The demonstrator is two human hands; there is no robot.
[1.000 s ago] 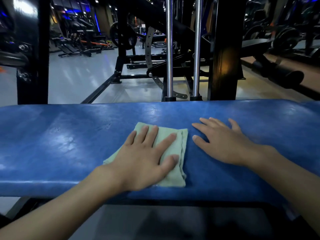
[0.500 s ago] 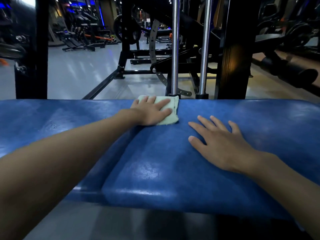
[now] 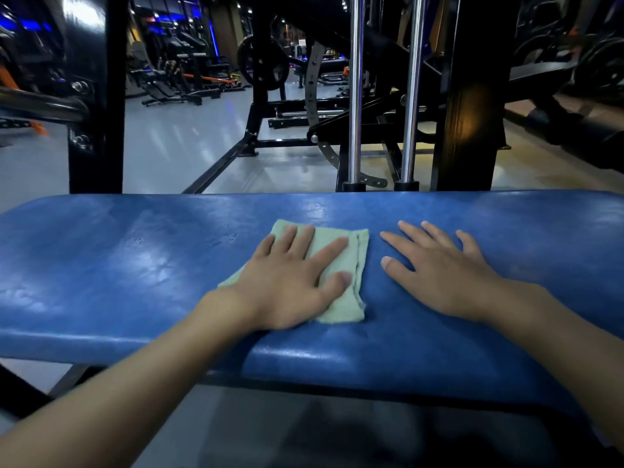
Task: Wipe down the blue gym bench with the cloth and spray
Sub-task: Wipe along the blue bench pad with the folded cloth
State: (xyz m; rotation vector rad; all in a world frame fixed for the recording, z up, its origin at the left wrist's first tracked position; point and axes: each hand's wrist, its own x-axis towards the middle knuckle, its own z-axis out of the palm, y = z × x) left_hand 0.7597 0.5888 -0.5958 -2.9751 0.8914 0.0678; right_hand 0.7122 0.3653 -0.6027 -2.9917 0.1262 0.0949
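The left arm reaches in from the lower left. The left hand (image 3: 290, 285) lies palm-down, grip fully open, fingers spread flat on the folded green cloth (image 3: 358, 255) at mid blue bench (image 3: 135, 265). Just beside the cloth, the right hand (image 3: 445, 275) rests flat on the bench, grip open and empty.

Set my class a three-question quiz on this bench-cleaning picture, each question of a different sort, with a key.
1. True or false: the right hand lies flat on the cloth.
2. Which hand presses the cloth down? A) the left hand B) the right hand C) both hands
3. Fill the gap: the cloth lies flat on the blue ____.

Key
1. False: it lies on the bare pad beside the cloth.
2. A
3. bench
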